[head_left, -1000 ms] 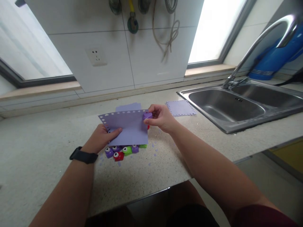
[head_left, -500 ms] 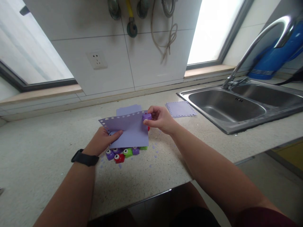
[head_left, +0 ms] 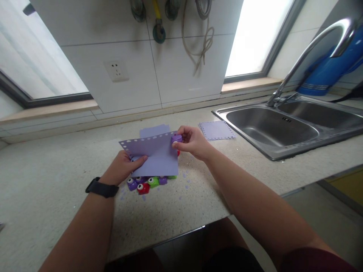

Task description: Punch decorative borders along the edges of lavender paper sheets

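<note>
Barely any change from a second ago: my left hand (head_left: 124,165) pinches a hole-edged lilac paper sheet (head_left: 160,160) over the speckled counter (head_left: 170,211), my right hand (head_left: 193,142) closed round a small purple plastic punch (head_left: 176,139) at its top-right corner, so punching looks mid-step.

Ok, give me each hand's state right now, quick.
Left hand: closed, holding the lilac sheet by its left side.
Right hand: closed, holding the purple punch at the sheet's far right corner.

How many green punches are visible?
2: one green punch beside a red punch, another, partly hidden, at the lilac sheet's lower right corner; the sheet may hide others.
</note>
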Tool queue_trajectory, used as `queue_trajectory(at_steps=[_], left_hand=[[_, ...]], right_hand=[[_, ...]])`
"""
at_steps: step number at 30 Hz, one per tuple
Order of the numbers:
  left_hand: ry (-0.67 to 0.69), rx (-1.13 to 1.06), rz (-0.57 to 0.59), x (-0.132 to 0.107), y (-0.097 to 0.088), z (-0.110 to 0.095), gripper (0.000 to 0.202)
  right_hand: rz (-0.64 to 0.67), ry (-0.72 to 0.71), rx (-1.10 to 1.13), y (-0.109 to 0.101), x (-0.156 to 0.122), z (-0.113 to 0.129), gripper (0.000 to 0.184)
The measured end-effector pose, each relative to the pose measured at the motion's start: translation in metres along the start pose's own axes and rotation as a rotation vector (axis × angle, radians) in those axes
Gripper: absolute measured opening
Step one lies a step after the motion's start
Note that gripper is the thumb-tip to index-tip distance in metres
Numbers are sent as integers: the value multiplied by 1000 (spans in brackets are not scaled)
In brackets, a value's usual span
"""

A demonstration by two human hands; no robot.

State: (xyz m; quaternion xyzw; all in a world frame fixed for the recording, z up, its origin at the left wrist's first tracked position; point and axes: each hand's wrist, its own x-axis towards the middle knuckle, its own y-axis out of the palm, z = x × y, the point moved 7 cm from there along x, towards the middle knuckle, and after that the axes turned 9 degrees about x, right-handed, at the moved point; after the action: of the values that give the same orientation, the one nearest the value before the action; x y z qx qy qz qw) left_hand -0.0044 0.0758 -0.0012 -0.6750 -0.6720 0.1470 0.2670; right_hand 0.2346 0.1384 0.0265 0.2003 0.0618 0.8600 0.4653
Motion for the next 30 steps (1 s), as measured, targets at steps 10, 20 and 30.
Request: queue_trajectory(at_steps=[10, 20, 30], left_hand=[[11, 22, 1, 0, 0, -6, 49], [-10, 0, 8, 0, 2, 0, 53], [-70, -69, 12, -2, 3, 4, 58]], right_hand=[[-16, 0, 15, -1, 0, -1, 46], [-37, -27, -4, -2, -1, 1, 46], [-7, -13, -11, 0, -1, 0, 48]])
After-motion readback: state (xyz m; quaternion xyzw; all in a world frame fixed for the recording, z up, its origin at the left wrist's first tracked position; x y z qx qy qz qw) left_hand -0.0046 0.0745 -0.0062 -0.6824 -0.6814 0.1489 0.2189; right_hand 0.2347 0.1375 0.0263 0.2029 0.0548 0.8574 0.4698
